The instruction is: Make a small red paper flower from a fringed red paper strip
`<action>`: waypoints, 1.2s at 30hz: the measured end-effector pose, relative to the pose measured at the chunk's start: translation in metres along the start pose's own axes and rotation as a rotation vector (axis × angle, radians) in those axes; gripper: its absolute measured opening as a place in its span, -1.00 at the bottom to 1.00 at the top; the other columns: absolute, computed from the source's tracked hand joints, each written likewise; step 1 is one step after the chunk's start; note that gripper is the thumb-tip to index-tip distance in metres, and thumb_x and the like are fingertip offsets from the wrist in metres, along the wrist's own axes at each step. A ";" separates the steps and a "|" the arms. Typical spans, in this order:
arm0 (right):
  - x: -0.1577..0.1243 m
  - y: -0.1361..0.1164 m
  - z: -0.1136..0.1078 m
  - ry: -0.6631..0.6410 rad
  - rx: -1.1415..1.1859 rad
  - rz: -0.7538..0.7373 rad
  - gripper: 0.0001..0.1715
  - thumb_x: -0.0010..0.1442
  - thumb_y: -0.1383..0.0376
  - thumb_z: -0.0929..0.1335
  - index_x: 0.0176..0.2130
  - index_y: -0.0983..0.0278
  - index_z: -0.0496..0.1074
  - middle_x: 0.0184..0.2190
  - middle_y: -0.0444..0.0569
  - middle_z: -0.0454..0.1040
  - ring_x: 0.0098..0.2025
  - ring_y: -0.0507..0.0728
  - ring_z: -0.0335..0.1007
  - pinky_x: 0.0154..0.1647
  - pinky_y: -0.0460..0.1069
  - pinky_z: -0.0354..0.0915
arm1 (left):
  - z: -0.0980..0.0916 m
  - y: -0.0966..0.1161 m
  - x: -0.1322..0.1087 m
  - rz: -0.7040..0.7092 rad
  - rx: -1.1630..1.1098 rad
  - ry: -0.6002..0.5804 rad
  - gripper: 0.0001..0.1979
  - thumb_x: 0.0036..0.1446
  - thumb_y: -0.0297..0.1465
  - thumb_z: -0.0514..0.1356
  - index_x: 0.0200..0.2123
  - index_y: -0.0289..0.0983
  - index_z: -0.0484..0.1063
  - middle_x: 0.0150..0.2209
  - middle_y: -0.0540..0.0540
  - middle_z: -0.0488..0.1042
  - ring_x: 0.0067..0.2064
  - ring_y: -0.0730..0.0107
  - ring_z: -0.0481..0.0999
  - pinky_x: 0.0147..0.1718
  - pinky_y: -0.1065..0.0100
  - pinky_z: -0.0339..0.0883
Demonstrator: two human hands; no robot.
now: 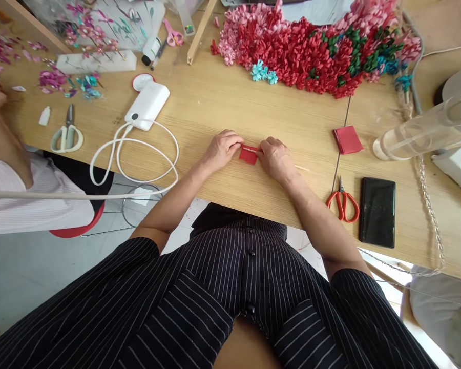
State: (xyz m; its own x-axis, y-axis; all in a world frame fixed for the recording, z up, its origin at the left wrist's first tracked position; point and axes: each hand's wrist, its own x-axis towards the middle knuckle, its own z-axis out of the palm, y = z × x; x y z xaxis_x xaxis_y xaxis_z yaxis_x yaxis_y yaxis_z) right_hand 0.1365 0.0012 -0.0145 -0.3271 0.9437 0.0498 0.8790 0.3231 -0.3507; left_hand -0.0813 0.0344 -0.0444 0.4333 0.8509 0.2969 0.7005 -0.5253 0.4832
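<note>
Far edge: a heap of curled flowers point(299, 56), red, pink, green and turquoise, fills the counter point(200, 113) right of its middle; a wooden strip point(201, 32) and pink scissors point(172, 33) lie to its left.
Left part: flower sprigs point(94, 38) rise over a white block point(100, 62); white-handled scissors point(67, 137) lie near the near edge, beside a co-worker's arm point(7, 128).
Cable: a white cable point(141, 140) loops from a white device point(149, 102) over the near edge, left of the hands.
Right part: stacked red squares point(348, 139), red-handled scissors point(342, 205), a black slab point(377, 211) by the near edge, a clear vessel point(422, 125).
Writing: faint marks beside the white device, too small to read.
Red piece point(248, 156): small, flat, four-sided, near the middle of the near edge, with a pale thin stick point(250, 149) across its upper side.
Left hand point(221, 150): fingers pinched together at the piece's upper left corner.
Right hand point(275, 160): fingers pinched on the stick at the upper right corner, hiding part of it.
</note>
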 end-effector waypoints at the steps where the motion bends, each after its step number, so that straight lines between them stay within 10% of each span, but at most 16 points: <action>1: 0.000 -0.002 -0.002 -0.018 -0.010 0.016 -0.72 0.42 0.35 0.28 -0.06 0.33 0.59 -0.01 0.23 0.60 0.03 0.29 0.49 0.02 0.10 0.36 | 0.000 0.000 0.001 -0.003 -0.008 0.009 -0.80 0.34 -0.52 0.18 -0.14 -0.26 0.62 -0.12 -0.10 0.67 -0.01 0.24 0.61 0.08 0.17 0.49; 25: -0.001 0.002 -0.004 -0.003 -0.027 -0.012 -0.74 0.39 0.38 0.28 -0.10 0.34 0.56 -0.04 0.25 0.60 -0.02 0.28 0.49 0.06 0.15 0.38 | -0.001 -0.003 0.009 0.011 -0.115 0.146 -0.83 0.35 -0.52 0.19 -0.19 -0.27 0.60 -0.17 -0.08 0.64 -0.12 0.35 0.60 0.00 0.26 0.48; 36: -0.001 0.000 -0.005 0.002 -0.047 -0.015 -0.76 0.41 0.38 0.30 -0.09 0.34 0.57 -0.03 0.23 0.61 -0.01 0.28 0.51 0.08 0.14 0.41 | 0.005 -0.003 0.006 0.010 0.085 0.009 -0.86 0.37 -0.45 0.23 -0.22 -0.31 0.62 -0.14 -0.16 0.61 -0.02 0.20 0.57 0.05 0.19 0.47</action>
State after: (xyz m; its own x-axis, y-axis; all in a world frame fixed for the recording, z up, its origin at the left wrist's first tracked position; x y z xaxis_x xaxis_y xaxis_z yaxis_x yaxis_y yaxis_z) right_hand 0.1384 0.0005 -0.0096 -0.3401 0.9387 0.0568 0.8891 0.3406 -0.3058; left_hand -0.0776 0.0413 -0.0477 0.4359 0.8452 0.3093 0.7415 -0.5320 0.4088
